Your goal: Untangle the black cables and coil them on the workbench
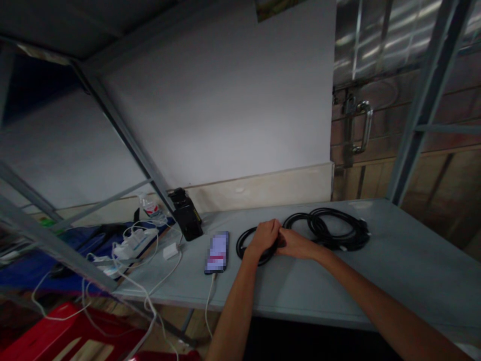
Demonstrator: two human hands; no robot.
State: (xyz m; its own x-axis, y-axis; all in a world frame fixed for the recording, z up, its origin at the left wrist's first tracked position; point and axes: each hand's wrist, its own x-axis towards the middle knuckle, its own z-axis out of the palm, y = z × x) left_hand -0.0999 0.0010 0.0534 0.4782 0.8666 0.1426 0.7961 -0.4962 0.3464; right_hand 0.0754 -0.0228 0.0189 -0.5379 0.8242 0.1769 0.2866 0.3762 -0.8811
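Observation:
A coil of black cable (pixel 243 244) lies on the grey tabletop in front of me. My left hand (pixel 267 234) is closed on the coil's right side, knuckles up. Close against it, my right hand (pixel 295 243) has its fingers bent round the same stretch of cable, with the fingertips partly hidden. To the right, more black cable (pixel 330 228) rests in several loose loops, with what look like connectors at its right end. Left of the coil lies a phone (pixel 217 252) with its screen lit and a white charging cable (pixel 209 301) plugged into its lower end.
A black box-like device (pixel 188 215) stands near the wall. White power strips (pixel 135 243) with tangled white cords and a white adapter (pixel 171 250) are at the left. Metal frame posts (pixel 423 100) rise on both sides. A red plastic stool (pixel 48 333) is at lower left.

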